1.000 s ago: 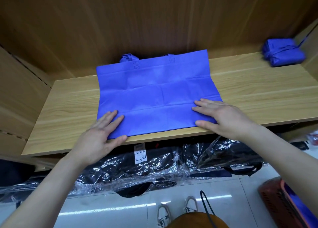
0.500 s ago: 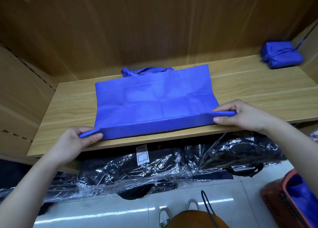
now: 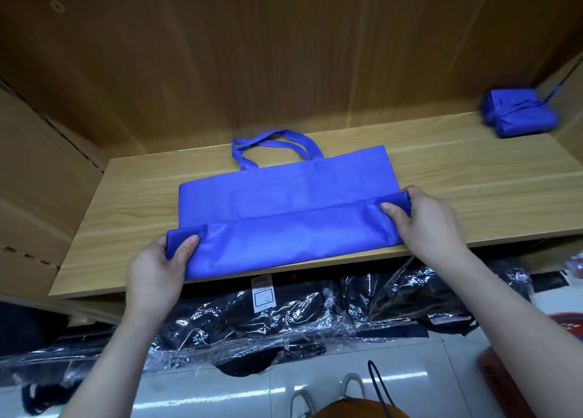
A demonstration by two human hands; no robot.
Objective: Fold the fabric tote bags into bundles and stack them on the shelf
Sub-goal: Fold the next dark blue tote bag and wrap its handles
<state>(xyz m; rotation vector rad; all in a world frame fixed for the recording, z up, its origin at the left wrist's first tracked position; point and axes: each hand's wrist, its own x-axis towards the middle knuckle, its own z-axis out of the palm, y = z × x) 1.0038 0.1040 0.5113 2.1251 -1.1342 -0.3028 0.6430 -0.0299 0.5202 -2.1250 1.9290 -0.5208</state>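
A blue fabric tote bag (image 3: 284, 193) lies flat on the wooden shelf (image 3: 473, 177), handles toward the back wall. Its near edge is folded over into a wide band along the shelf's front edge. My left hand (image 3: 157, 272) pinches the left end of that band, thumb on top. My right hand (image 3: 426, 225) pinches the right end the same way. A finished blue bundle (image 3: 520, 114), tied with its own strap, sits in the shelf's far right corner.
Wooden side panels close the shelf at left and right. Below the shelf lie black goods in clear plastic wrap (image 3: 268, 323). A red-orange basket (image 3: 504, 383) stands on the white tile floor at lower right, and shoes (image 3: 325, 395) show at the bottom.
The hands went from pressing flat on the bag to pinching its near corners, then folded the near edge farther over. The fold is now wider and the bag has slid closer.
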